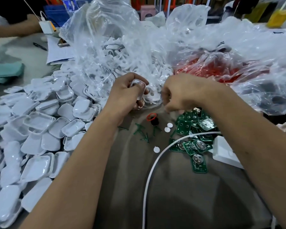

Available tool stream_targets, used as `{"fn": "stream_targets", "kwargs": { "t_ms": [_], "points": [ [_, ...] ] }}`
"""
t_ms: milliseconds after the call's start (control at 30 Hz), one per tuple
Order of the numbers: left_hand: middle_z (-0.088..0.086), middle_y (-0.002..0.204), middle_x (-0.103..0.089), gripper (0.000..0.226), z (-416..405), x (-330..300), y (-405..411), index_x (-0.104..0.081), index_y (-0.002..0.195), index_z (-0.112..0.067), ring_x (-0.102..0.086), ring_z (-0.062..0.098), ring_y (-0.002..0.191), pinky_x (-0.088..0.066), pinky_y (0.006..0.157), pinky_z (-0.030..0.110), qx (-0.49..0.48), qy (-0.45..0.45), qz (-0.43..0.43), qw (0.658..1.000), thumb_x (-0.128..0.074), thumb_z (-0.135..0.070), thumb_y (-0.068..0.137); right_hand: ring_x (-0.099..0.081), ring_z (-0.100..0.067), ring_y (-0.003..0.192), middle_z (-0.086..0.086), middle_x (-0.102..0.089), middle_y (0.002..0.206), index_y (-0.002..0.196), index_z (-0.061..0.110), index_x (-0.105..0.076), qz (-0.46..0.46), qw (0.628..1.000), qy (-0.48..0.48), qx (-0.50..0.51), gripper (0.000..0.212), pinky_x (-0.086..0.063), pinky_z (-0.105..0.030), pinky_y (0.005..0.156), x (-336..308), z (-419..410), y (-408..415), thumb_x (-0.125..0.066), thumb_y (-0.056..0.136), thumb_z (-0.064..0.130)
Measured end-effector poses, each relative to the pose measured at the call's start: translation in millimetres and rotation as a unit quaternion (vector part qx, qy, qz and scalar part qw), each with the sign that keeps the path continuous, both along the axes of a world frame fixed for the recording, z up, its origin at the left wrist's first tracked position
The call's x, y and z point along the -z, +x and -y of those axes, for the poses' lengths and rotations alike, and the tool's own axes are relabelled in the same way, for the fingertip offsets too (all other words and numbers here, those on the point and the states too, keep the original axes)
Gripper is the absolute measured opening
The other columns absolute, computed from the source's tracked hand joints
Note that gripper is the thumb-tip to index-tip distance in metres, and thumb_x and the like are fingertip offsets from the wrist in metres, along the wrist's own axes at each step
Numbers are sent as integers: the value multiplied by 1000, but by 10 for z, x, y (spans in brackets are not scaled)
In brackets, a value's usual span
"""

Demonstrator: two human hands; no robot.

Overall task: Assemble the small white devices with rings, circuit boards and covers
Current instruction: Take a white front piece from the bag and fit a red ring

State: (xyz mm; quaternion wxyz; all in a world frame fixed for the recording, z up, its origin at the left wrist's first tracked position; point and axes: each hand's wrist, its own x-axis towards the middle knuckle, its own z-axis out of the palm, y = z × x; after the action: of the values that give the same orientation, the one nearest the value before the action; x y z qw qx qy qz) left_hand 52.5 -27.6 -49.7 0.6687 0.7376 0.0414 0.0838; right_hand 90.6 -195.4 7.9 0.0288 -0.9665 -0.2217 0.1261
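Note:
My left hand grips a small white device shell at the table's middle, its fingers curled round it. My right hand hovers just to the right with its fingers curled downward; what it holds, if anything, is hidden and blurred. Below it lies a heap of green circuit boards with round silver cells. A red ring sits on a small black cylinder. A large pile of white covers fills the left side.
Clear plastic bags of white parts and a bag of red rings stand behind my hands. A white cable curves across the grey table. A white box lies at right. Another person's arm rests at far left.

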Motion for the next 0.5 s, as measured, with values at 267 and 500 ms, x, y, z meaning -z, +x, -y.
{"fn": "stream_targets", "kwargs": {
  "t_ms": [267,500],
  "points": [
    [22,90,-75,37,-66,-83,-3,-71,111,-5,-59,23,56,-40,46,24,34,-160,-78,983,-35,-17,108,-74,-19,59,-8,-76,71,89,15,-72,-109,978,175,-10,28,-57,-27,51,285,-121,-90,-93,76,27],
    [22,99,-76,36,-148,-113,-23,-69,121,-10,-70,23,68,-55,56,23,47,-167,-104,979,-35,-18,111,-69,-27,56,-7,-76,72,89,14,-71,-119,919,373,34,12,-53,-35,48,519,87,-72,-83,88,16]
  ]
}}
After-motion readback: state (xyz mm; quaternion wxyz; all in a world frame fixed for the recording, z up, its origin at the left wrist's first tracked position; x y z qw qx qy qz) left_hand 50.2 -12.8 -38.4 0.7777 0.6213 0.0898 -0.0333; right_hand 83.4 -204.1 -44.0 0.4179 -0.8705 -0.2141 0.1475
